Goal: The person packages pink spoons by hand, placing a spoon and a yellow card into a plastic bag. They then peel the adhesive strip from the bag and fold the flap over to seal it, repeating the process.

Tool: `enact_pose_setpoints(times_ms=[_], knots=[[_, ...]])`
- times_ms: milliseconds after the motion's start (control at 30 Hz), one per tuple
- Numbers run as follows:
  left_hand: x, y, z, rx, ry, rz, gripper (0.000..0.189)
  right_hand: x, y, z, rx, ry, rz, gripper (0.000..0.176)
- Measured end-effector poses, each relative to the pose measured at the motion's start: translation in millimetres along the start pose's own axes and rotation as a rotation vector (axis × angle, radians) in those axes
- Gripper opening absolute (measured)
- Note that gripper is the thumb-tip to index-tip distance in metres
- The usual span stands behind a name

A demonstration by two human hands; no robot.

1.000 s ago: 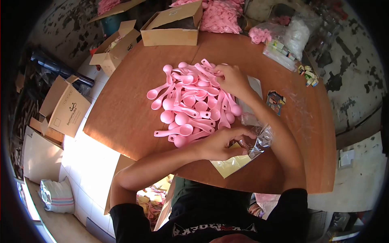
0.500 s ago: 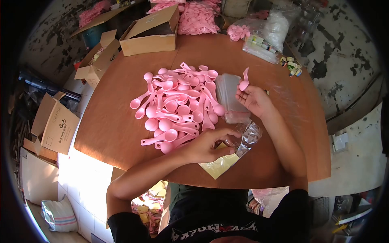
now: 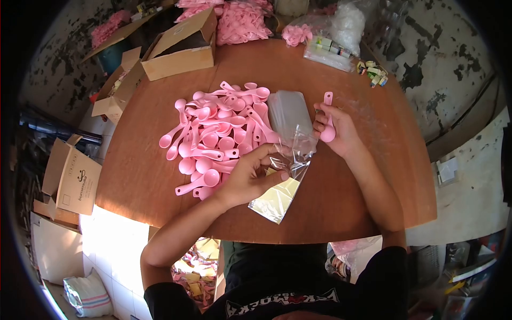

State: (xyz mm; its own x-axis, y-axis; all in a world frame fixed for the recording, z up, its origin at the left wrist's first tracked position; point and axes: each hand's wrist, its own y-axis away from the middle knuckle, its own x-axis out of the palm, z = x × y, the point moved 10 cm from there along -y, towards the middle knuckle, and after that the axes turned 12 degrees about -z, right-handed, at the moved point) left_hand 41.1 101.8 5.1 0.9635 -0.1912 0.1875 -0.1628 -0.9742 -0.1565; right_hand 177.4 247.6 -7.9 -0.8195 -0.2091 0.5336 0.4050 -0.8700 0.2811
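Two hands, seen from the head camera, work right of a heap of pink spoons [image 3: 213, 133]. The left hand [image 3: 245, 178] pinches a clear bag [image 3: 292, 160] beside the heap; the right hand [image 3: 340, 133] grips one spoon [image 3: 327, 133] further right. The limp bag mouth could collapse and snag it.

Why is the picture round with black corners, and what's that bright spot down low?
Head view: a fisheye lens curves the table edge and darkens the corners; sunlight washes the floor out to white; the bag in the left hand glints; the spoon in the right hand looks sharp.
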Motion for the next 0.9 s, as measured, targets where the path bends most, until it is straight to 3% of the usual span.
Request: enact_pose_setpoints(times_ms=[67, 233, 300, 367, 433, 500, 600, 667, 833, 900], knots=[[-12, -3, -11, 0.086, -0.016, -0.093, 0.042, 6, 9, 7, -0.06, 0.02, -0.021, 0.021], [-28, -5, -15, 0.074, -0.023, -0.277, 0.038, 36, 49, 30, -0.251, 0.199, -0.166, 0.027], [-33, -7, -13, 0.101, -0.028, -0.309, 0.038, 50, 58, 44, -0.426, 0.28, 0.03, 0.028], [-41, -7, -14, 0.134, -0.086, -0.355, 0.037, 48, 67, 46, -0.454, 0.301, -0.012, 0.027], [-42, -6, -12, 0.137, -0.13, -0.354, 0.037, 53, 79, 49, -0.489, 0.32, -0.052, 0.026], [-40, -6, -12, 0.143, -0.17, -0.35, 0.037, 60, 95, 61, -0.66, 0.432, -0.173, 0.026], [-33, -4, -16, 0.194, -0.24, -0.314, 0.038, 73, 115, 69, -0.767, 0.422, -0.179, 0.019], [-26, -4, -11, 0.143, -0.277, -0.228, 0.043, 69, 112, 67, -0.721, 0.379, -0.145, 0.019], [-21, -2, -11, 0.089, -0.322, -0.2, 0.044, 78, 123, 77, -0.981, 0.391, -0.126, 0.052], [-20, -2, -10, 0.093, -0.332, -0.192, 0.044, 79, 124, 77, -1.025, 0.378, -0.133, 0.053]])
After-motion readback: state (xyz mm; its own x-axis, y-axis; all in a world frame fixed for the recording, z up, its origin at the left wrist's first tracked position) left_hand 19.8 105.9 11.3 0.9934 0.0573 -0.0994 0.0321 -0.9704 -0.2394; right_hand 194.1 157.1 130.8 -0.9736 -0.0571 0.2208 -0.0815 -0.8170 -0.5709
